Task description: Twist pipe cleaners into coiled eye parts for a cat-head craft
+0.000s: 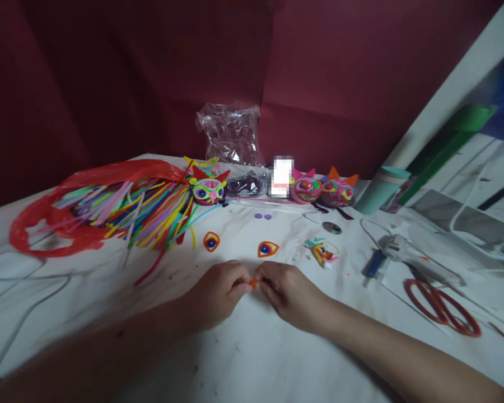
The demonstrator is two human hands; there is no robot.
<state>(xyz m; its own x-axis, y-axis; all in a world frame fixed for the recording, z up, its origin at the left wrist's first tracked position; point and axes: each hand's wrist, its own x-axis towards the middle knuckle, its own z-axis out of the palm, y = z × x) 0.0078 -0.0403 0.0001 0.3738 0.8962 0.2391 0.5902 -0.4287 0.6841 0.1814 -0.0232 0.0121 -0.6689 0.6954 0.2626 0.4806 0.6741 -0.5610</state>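
My left hand (223, 292) and my right hand (286, 291) meet over the white table (235, 358). Both pinch a small orange piece (253, 284) between the fingertips; most of it is hidden. Just beyond my hands lie two orange-rimmed eye shapes with blue centres, one on the left (211, 242) and one on the right (267, 249). Two small purple pieces (263, 216) sit farther back. To the right of the eye shapes is a little heap of coloured scraps (322, 252).
Colourful strips (151, 212) spread from a red bag (126, 168) at left. Decorated heads (209, 187) stand along the back near a clear plastic bag (233, 134). At right are a teal cup (382, 190), a glue gun (388, 252) with cord and red-handled scissors (441, 308).
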